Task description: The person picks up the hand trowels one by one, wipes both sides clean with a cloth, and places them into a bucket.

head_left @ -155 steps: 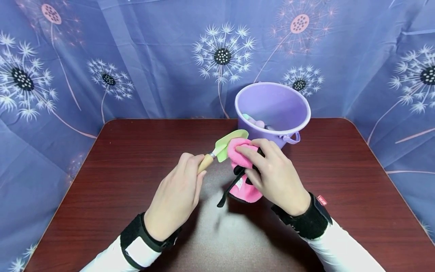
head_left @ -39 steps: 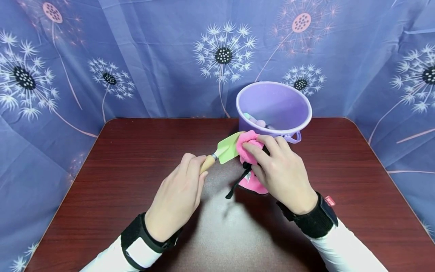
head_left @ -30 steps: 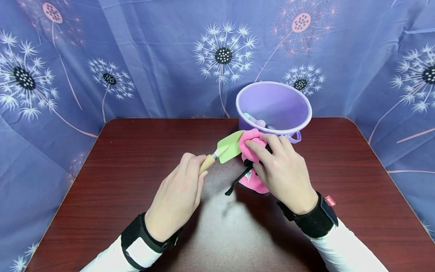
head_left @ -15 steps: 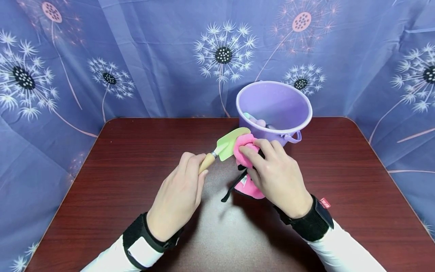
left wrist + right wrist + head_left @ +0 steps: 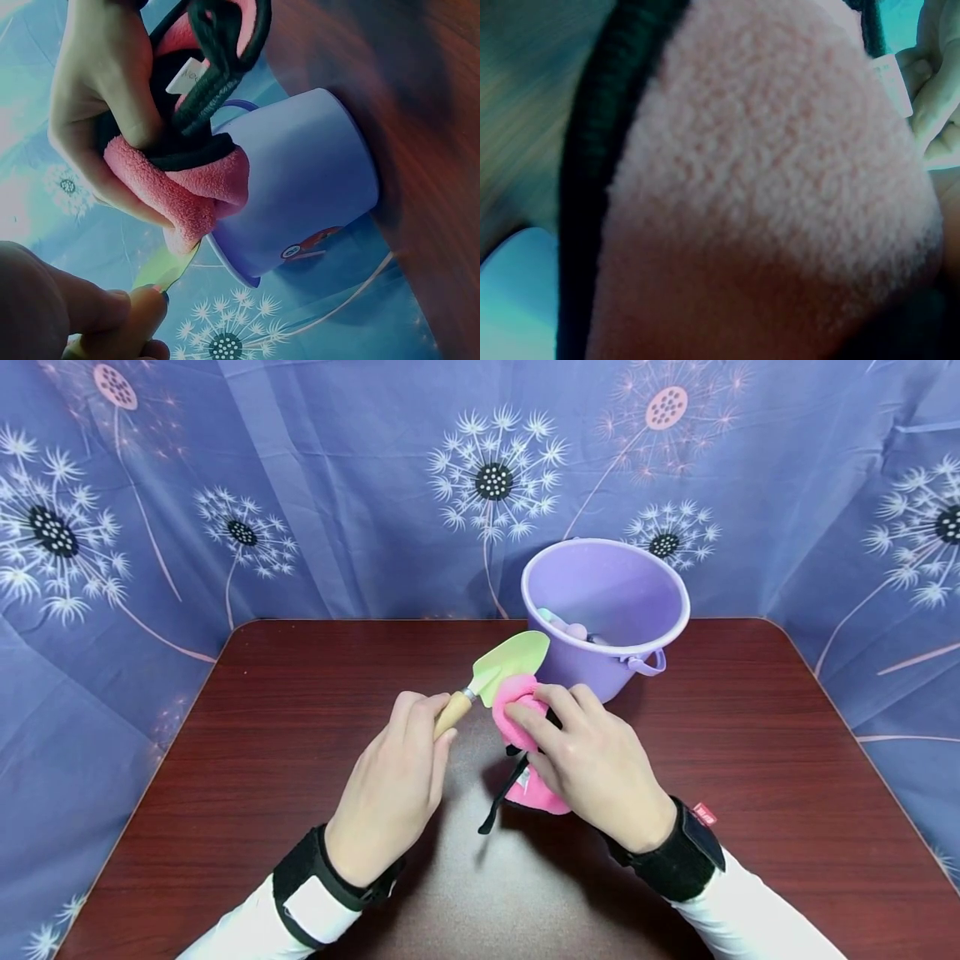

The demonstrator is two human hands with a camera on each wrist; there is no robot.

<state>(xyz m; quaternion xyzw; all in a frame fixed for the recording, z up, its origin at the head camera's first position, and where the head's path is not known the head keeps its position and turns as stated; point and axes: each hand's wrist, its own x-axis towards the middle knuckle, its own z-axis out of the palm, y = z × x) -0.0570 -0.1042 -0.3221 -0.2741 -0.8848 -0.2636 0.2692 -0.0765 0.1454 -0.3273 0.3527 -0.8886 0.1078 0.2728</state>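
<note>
My left hand (image 5: 393, 777) grips the wooden handle of a small garden trowel (image 5: 517, 653), its light green blade pointing up and to the right. In my right hand (image 5: 592, 760) a pink towel cloth (image 5: 542, 793) with black edging and a black hanging loop is bunched up. The cloth's folded top lies against the lower edge of the blade. In the left wrist view the pink cloth (image 5: 172, 184) touches the blade's edge, and a white label shows on it. Fleecy pink cloth (image 5: 765, 150) fills most of the right wrist view.
A purple bucket (image 5: 581, 670) stands at the back of the dark red wooden table (image 5: 300, 710), just behind the blade tip. Small pastel things (image 5: 573, 631) lie inside it. A blue curtain with dandelion prints (image 5: 360, 485) hangs around the table.
Over the last second my right hand and the cloth have slid down and left along the blade, from its tip toward the handle. The blade has tilted slightly upward; the left hand has barely moved.
</note>
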